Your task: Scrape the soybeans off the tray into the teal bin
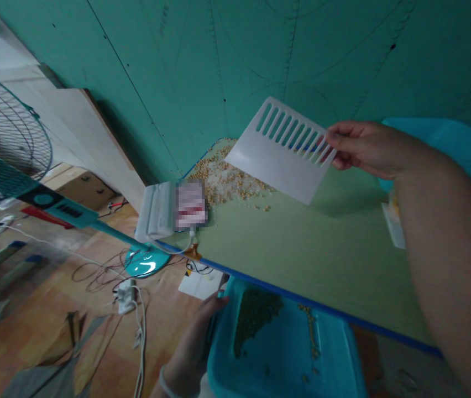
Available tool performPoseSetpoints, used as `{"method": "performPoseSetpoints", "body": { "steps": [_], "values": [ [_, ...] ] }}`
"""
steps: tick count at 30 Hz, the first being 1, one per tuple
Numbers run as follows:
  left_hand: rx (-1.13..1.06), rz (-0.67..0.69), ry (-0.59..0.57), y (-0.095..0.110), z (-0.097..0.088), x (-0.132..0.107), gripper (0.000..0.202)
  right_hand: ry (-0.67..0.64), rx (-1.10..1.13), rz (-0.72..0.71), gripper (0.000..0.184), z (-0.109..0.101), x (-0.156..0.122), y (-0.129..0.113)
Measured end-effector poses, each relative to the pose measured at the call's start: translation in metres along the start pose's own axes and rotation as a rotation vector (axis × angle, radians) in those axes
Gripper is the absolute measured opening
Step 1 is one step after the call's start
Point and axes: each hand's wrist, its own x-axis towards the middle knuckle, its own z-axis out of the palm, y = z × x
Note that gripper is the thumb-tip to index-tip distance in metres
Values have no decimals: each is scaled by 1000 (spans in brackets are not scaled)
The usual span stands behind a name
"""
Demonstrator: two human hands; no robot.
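My right hand (364, 148) is closed on the slotted end of a flat white plastic scraper (283, 149), held tilted above the green table (322, 249). Under and beyond the scraper lies a heap of yellowish beans mixed with white grains (227, 177), near the table's far corner. My left hand (196, 342) grips the left rim of a blue plastic tub (335, 359), held below the table's blue front edge. Inside the tub sits a pile of greenish beans (256, 318) and a thin trail of yellowish ones.
A white device with a cable (169, 213) rests at the table's left corner. A teal standing fan (7, 143) is on the left above a wooden floor strewn with cables and a power strip (125, 296). A teal wall is behind; another blue container (455, 146) sits far right.
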Motion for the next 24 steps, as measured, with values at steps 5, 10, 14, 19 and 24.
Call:
{"method": "performPoseSetpoints", "body": {
  "steps": [5, 10, 14, 19, 24],
  "values": [
    [96, -21, -39, 1, -7, 13, 7, 88, -44, 117, 10, -10, 4, 15],
    [77, -19, -45, -4, -9, 12, 13, 71, -102, 172, 10, -6, 8, 25],
    [103, 3, -32, -7, -11, 14, 14, 23, -117, 176, 12, -4, 10, 30],
    [169, -92, -87, -2, -18, 25, 13, -29, -126, 204, 13, -3, 11, 36],
    [98, -103, -79, -3, -16, 20, 25, -31, -112, 209, 13, -2, 12, 38]
  ]
}}
